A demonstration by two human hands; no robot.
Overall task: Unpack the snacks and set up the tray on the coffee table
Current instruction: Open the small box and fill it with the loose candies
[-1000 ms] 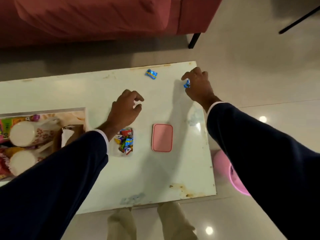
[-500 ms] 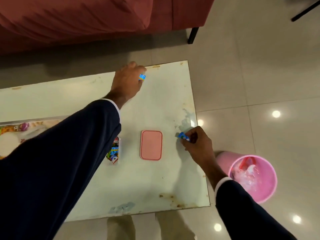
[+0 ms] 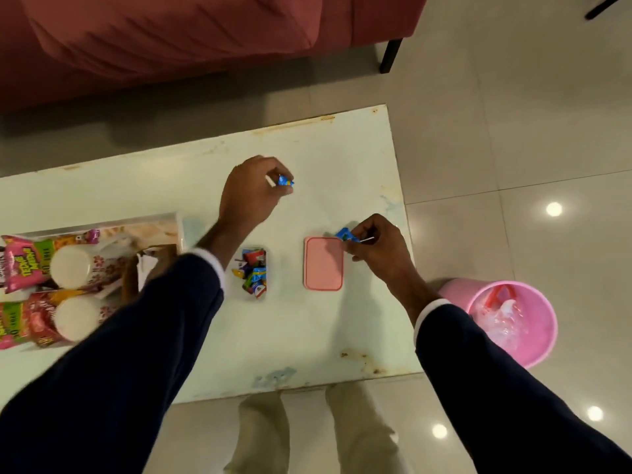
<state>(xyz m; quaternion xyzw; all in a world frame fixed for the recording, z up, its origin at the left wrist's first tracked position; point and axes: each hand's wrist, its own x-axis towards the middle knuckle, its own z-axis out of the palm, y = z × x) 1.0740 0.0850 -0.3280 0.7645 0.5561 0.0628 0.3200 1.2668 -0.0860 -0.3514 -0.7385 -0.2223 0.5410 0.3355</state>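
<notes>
My left hand [image 3: 251, 191] pinches a small blue wrapped candy [image 3: 285, 181] above the middle of the white coffee table [image 3: 307, 336]. My right hand [image 3: 378, 248] pinches a second blue candy [image 3: 344, 234] just over the far right corner of a pink lid [image 3: 323, 263] that lies flat on the table. Between my forearms sits a clear container of mixed wrapped candies [image 3: 253, 271]. The tray [image 3: 171, 227] at the left edge holds snack packets [image 3: 24, 265] and two white-lidded cups [image 3: 70, 268].
A pink bin [image 3: 519, 350] with clear wrappers inside stands on the floor at the table's right end. A red sofa [image 3: 171, 39] runs along the far side. My legs show below the table's near edge.
My left hand lifted the blue candy from the far edge and drew it back toward the middle. My right hand carried its candy left, from the table's right edge to the pink lid.
</notes>
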